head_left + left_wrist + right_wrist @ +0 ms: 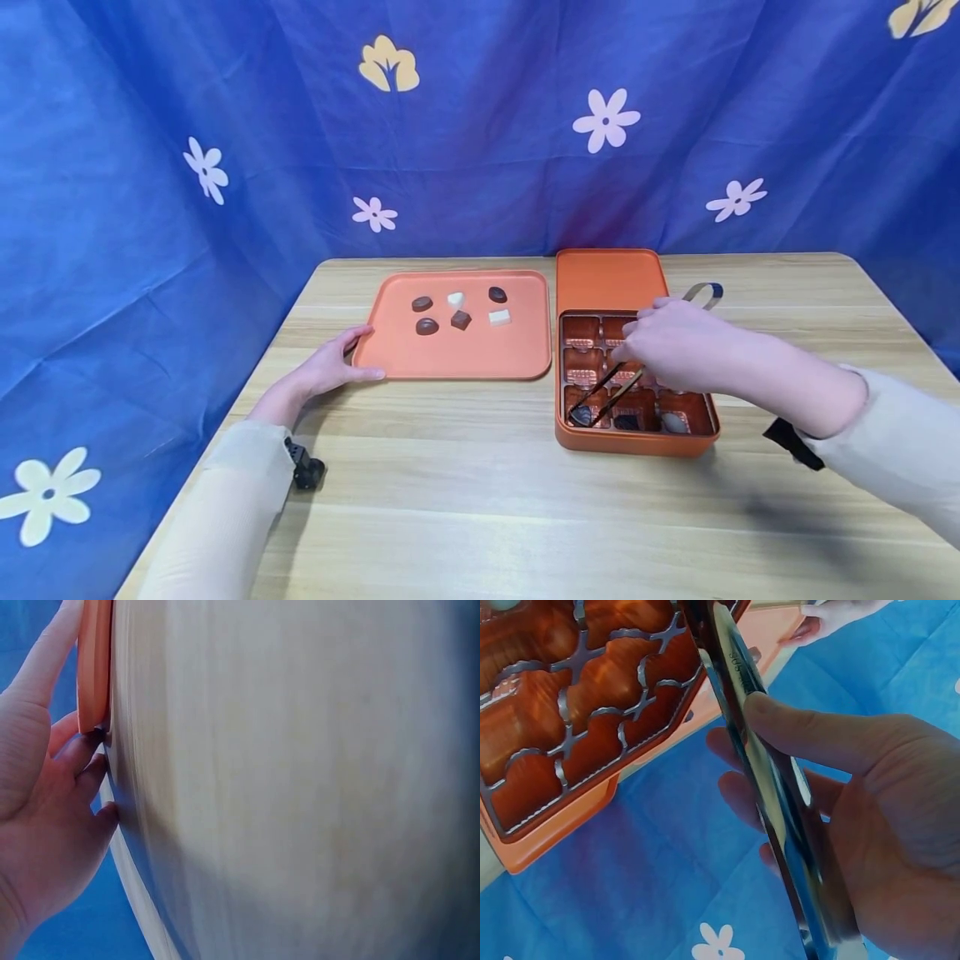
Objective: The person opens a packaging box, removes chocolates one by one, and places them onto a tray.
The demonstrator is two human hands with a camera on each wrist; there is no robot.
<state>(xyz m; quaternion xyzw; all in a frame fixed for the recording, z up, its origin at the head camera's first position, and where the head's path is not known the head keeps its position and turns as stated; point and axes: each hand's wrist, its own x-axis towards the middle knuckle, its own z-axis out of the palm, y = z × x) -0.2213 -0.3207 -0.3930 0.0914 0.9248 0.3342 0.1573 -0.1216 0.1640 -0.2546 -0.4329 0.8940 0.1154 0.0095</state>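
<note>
In the head view my right hand (671,346) holds metal tongs (761,750), thumb on one arm and fingers on the other. Their tips reach into the front-left compartment of an orange box (637,442), at a dark striped chocolate (581,415); whether they touch it I cannot tell. The front row also has a dark chocolate (626,422) in its middle compartment and a pale one (674,423) at right. My left hand (327,364) holds the near-left corner of a pink tray (450,360), thumb along its front edge, fingers at its left side.
On the tray lie several chocolates: brown ones (427,326), a white heart-like piece (456,299) and a white rectangular block (498,317). The box's orange lid (609,279) lies behind it. A blue curtain (480,167) hangs behind the wooden table (450,500).
</note>
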